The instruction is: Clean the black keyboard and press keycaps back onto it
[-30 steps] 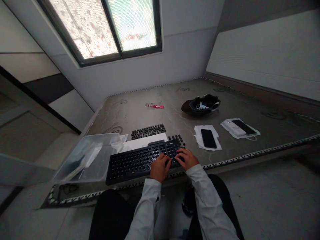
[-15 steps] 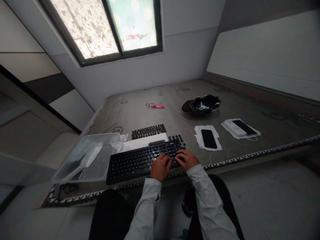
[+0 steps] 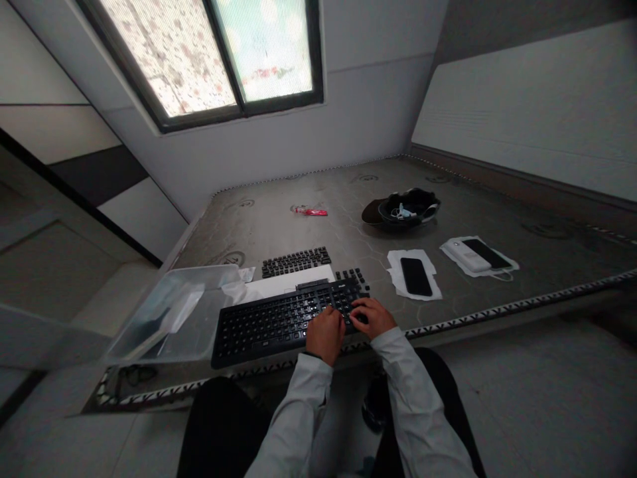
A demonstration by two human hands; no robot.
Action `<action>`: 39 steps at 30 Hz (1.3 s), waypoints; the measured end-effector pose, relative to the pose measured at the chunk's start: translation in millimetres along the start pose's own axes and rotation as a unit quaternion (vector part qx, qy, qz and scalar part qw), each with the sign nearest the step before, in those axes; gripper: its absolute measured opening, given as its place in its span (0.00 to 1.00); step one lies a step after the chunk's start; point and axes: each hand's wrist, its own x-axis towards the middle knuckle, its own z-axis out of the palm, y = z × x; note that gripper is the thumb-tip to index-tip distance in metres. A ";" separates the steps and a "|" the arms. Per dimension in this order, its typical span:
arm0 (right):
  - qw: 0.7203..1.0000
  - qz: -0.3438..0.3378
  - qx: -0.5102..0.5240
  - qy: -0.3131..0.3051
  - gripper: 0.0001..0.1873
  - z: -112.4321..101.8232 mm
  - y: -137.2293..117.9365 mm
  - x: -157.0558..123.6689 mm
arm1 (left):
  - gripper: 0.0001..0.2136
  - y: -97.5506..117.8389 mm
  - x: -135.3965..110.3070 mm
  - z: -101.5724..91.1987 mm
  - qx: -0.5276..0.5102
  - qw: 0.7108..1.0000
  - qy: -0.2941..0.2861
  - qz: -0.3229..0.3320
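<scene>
A black keyboard (image 3: 269, 325) lies at the near edge of the grey table (image 3: 348, 199). Both hands rest on its right end. My left hand (image 3: 326, 334) is curled knuckles-up over the keys, fingers drawn together. My right hand (image 3: 373, 317) sits just to its right with fingers bent down onto the keys at the keyboard's right edge. What the fingertips pinch is hidden. Loose black keycaps lie in rows (image 3: 296, 261) behind the keyboard, beside a white sheet (image 3: 288, 282), with a smaller cluster of keycaps (image 3: 352, 274) near the right corner.
A clear plastic tub (image 3: 169, 318) stands left of the keyboard. Right of it a black phone (image 3: 415, 276) lies on white paper, then a white device and a second phone (image 3: 478, 254). Farther back sit a dark cap with items in it (image 3: 405, 207) and a red packet (image 3: 311, 212).
My left hand has slid a little to the right along the keyboard, closer to my right hand. The right hand has stayed in place.
</scene>
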 end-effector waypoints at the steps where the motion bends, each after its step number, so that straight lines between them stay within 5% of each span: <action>1: 1.000 0.001 -0.002 0.001 0.03 0.2 0.3 0.1 | 0.10 0.2 0.0 0.5 0.007 1.000 0.001 0.002; 21: 1.000 -0.019 -0.008 0.002 0.05 4.9 -2.0 -1.0 | 0.12 17.0 4.3 -8.9 0.099 0.992 -0.071 0.024; 39: 0.997 -0.003 -0.040 0.067 0.10 12.1 -12.2 -23.9 | 0.11 9.9 0.8 -4.7 0.065 0.996 -0.057 0.021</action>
